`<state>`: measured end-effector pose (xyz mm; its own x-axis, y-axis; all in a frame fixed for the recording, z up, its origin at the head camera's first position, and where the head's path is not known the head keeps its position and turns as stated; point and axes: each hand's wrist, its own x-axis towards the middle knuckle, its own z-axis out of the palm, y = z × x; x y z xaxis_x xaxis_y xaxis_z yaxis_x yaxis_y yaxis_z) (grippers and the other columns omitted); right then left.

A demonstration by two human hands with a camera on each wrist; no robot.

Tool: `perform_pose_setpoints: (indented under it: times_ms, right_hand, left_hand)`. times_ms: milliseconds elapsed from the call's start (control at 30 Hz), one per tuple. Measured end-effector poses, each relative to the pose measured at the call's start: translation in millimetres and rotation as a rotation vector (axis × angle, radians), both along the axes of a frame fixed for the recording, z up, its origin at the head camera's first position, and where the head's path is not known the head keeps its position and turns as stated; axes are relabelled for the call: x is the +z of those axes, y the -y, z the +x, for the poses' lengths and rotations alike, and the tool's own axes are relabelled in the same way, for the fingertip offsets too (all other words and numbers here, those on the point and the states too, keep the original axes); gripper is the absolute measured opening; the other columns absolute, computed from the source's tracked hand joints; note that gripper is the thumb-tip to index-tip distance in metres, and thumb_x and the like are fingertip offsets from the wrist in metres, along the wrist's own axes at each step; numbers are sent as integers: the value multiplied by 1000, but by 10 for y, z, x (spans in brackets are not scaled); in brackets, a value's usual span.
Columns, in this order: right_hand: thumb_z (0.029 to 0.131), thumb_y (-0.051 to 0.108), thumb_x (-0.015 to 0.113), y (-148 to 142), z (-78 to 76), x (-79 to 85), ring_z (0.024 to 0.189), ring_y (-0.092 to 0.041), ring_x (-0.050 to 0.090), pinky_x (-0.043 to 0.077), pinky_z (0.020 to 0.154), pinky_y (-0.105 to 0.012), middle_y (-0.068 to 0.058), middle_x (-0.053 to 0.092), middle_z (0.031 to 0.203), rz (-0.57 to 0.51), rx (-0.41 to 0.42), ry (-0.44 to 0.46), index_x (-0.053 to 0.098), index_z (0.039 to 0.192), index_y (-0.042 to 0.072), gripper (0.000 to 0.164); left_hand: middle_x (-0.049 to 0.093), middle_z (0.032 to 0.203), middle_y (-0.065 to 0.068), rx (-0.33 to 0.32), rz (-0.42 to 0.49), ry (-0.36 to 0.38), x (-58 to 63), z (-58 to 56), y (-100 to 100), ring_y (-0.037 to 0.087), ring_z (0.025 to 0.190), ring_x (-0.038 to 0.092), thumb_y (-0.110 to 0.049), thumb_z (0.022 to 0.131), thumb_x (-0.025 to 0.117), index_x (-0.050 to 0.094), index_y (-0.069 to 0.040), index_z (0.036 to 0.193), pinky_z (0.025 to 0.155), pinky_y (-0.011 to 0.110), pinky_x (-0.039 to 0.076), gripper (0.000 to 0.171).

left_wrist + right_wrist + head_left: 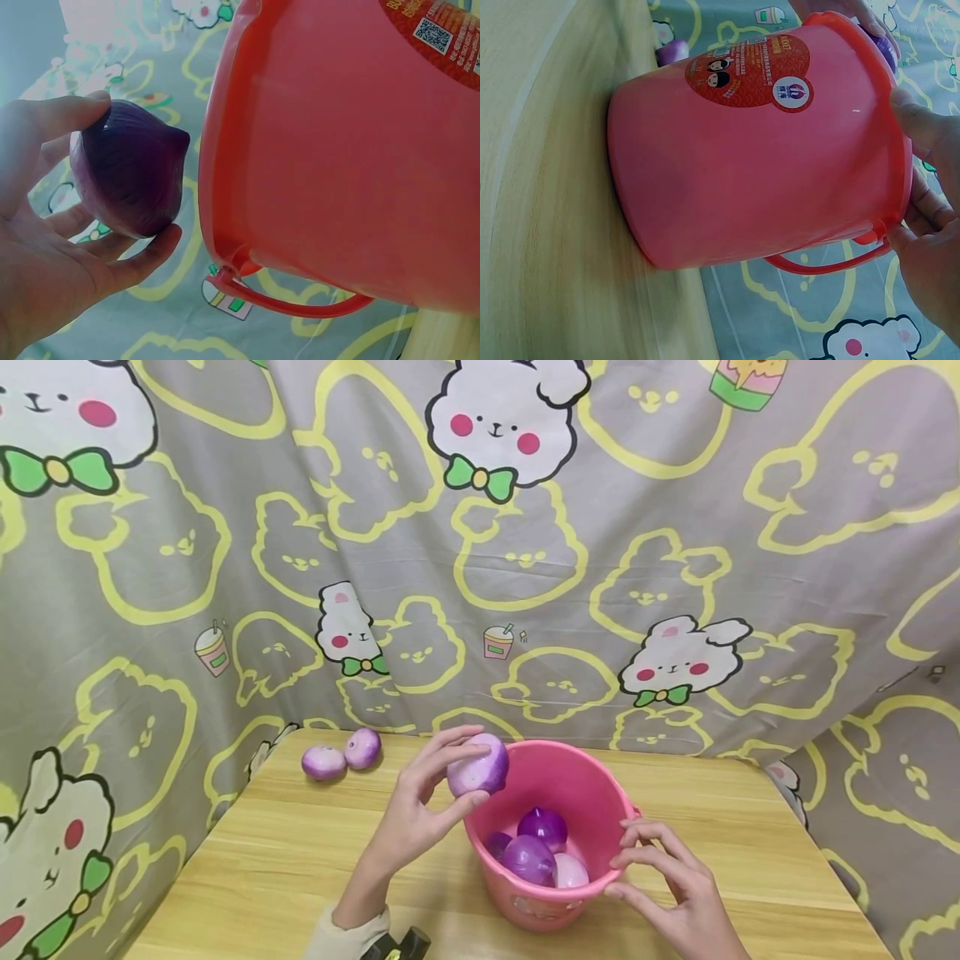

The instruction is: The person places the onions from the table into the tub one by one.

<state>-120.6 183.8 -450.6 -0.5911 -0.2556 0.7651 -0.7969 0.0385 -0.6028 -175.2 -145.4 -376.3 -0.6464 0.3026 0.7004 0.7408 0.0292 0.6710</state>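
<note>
Left hand [415, 814] has its grip curled round a purple-white onion [477, 766], just beside the left rim of a pink bucket [551, 777]; left wrist view shows a gap between them. Right hand [678, 881] pinches the bucket's right rim. Bucket stands upright on the wooden surface [262, 852], between the hands. Inside onions [528, 860]: purple ones plus a paler one at near right, bunched together. Two more onions [324, 762] sit at the far left of the surface, side by side, can't tell if touching. Patterned cloth [405, 527] hangs behind and along both sides. Near bucket wall hides the inside onions' undersides; the leftmost is mostly covered, so count is unsure. Handle [300, 307] hangs off the bucket, mostly hidden from head view. Label [750, 71] print too small to read. Dark object [412, 943] by the left sleeve [347, 933] is cut off, unclear.
</note>
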Motion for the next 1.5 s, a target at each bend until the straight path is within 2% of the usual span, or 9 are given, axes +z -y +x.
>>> perform_pose_setpoints:
  times_ms: [233,600,867,1100,1333,1367,1500]
  right_hand:
    - [68,-27,79,5,1,10,130,-25,50,45,109,-30,-19,56,114,-24,26,-14,72,107,-2,47]
    - [68,-26,80,-2,-9,1,129,-25,50,47,108,-30,-19,56,114,-19,21,-12,72,107,-1,47]
    - [68,-26,80,-2,-4,4,130,-25,50,47,107,-30,-18,56,114,-17,16,-4,72,107,-1,47]
    - [69,-24,80,1,-19,8,130,-25,50,46,108,-30,-19,56,114,-26,29,-23,72,107,-2,45]
    - [68,-26,80,-12,-23,-17,130,-25,50,46,108,-29,-18,56,115,-11,23,-8,72,107,-1,47]
    - [68,-26,80,-13,-22,-20,131,-25,50,47,107,-29,-18,56,115,-10,21,-7,72,107,-1,47]
    - [68,-26,80,-14,-23,-17,131,-25,50,47,107,-29,-18,56,115,-6,17,-8,72,108,-1,47]
  left_hand:
    - [53,145,15,5,-13,14,-10,8,-37,32,131,54,4,88,78,67,-9,132,103,40,54,48]
    - [54,146,9,-19,-41,6,-42,2,-103,30,130,55,0,88,79,68,-13,132,99,42,56,47]
    - [53,147,9,-29,-71,38,-77,-2,-154,29,133,53,-6,90,79,69,-17,131,99,43,56,44]
    - [53,147,15,-30,-83,27,-100,-18,-184,28,133,52,-7,91,78,69,-17,130,99,43,57,41]
    - [54,147,9,-28,-102,7,-121,-35,-195,29,134,52,-7,92,77,70,-16,129,103,41,54,39]
    - [55,146,9,-19,-110,0,-124,-39,-195,28,133,53,-7,92,77,70,-15,128,99,38,55,37]
    - [59,142,5,1,-120,-18,-132,-59,-202,27,133,54,1,93,72,73,-14,124,104,39,52,34]
